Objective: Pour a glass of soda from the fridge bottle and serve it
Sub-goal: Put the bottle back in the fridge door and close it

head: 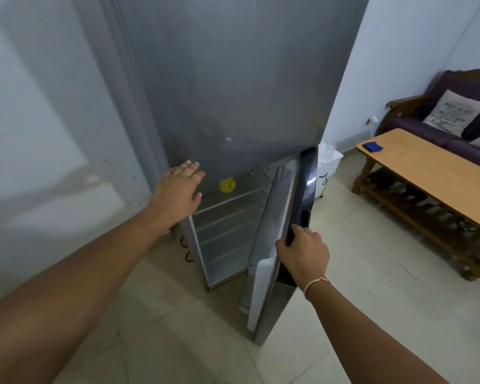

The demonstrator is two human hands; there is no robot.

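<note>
A tall grey fridge (233, 79) stands in front of me against the wall. Its lower door (302, 195) is swung partly open to the right. My right hand (302, 253) grips the edge of that door. With fingers spread, my left hand (178, 187) lies flat at the lower left of the upper door and holds nothing. Inside the lower compartment I see wire shelves (227, 217) and a small yellow object (227, 185) on the top shelf. No soda bottle or glass is visible.
A wooden coffee table (427, 173) with a blue cloth (372, 146) stands to the right. Behind it is a dark sofa (427, 126) with a cushion (455, 112). A white bin (329, 164) stands beside the fridge. The floor (344, 314) is pale tile.
</note>
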